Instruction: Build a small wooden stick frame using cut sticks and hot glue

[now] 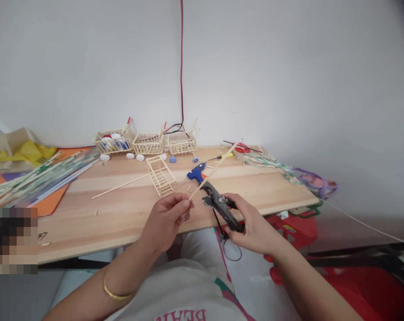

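Observation:
My left hand pinches the lower end of a thin wooden stick, which slants up to the right over the table. In my right hand is a dark hand cutter, its handles inside my fingers and its head pointing up and left toward the stick. The stick passes close to the cutter's jaws; whether they touch I cannot tell. Beyond my hands a blue glue gun lies on the table. Left of it stands a small open frame of sticks, with another long stick beside it.
Small stick-built carts with round wheels line the wall. Packed sticks lie on orange sheets at left, near a yellow bag. At right are a red tape roll, crumpled wrappers and the table edge.

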Demonstrator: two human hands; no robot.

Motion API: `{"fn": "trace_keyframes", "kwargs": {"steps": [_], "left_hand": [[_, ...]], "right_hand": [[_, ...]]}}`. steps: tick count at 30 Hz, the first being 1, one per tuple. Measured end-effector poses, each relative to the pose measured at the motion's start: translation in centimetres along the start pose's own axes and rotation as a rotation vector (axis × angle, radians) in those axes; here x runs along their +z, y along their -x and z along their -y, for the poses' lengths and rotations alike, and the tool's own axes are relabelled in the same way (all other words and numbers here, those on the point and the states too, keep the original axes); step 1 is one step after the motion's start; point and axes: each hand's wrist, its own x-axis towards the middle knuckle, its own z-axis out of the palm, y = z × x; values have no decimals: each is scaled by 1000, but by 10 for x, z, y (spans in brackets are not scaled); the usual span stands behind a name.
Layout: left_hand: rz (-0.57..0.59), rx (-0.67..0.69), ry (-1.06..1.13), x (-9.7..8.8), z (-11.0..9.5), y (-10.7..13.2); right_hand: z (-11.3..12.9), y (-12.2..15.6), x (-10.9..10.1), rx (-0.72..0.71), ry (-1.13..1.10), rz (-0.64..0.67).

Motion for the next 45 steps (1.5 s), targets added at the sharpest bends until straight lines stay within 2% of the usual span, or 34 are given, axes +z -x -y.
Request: {"fn": "trace_keyframes", "kwargs": {"steps": [3, 11, 16, 25, 33, 37, 45], "left_hand": [[12, -6, -23, 2, 1, 1], [-23, -7, -152, -3, 6, 0], [-8, -16, -142, -2, 4, -1], [-5, -18, -110, -1, 2, -3], [29, 16, -132, -4, 5, -4], [11, 25, -157, -5, 8, -6], [-44, 55, -243, 6, 16, -22]], "right_hand": [[8, -2, 8, -35, 31, 22], [10, -2, 8, -120, 172, 20], [9, -4, 10, -169, 208, 18], [2, -2, 13, -172, 227, 17], [5, -2, 14, -134, 159, 50], [10, -5, 13, -106, 127, 95], [3, -12, 15, 89, 205, 128]]}}
